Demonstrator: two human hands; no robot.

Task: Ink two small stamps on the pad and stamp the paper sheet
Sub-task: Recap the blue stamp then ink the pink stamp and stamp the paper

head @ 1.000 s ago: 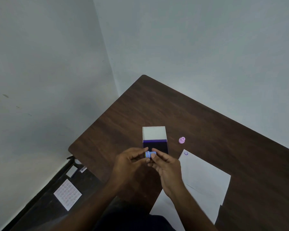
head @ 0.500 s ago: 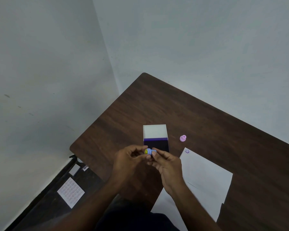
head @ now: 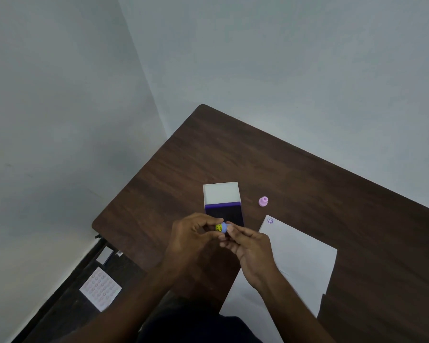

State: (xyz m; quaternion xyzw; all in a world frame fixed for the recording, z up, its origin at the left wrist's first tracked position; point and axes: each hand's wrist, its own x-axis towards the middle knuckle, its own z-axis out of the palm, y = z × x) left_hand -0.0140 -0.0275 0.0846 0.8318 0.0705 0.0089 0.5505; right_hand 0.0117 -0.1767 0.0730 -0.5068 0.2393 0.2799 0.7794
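A small blue stamp (head: 223,228) with a yellow smiley face on one end is pinched between my left hand (head: 192,240) and my right hand (head: 249,252), just in front of the ink pad (head: 224,212). The pad lies open, its dark inked surface near me and its white lid (head: 221,193) folded back. A pink stamp (head: 263,201) stands on the table to the right of the pad. The white paper sheet (head: 300,258) lies to the right, with one purple smiley print (head: 270,220) at its far corner.
The dark wooden table (head: 270,167) sits in a corner between two pale walls. On the floor at lower left lie a sheet of round stickers (head: 100,288) and a small white card (head: 105,255).
Both hands have turned the blue stamp so its yellow smiley end now shows toward the left. The hands stayed in front of the pad.
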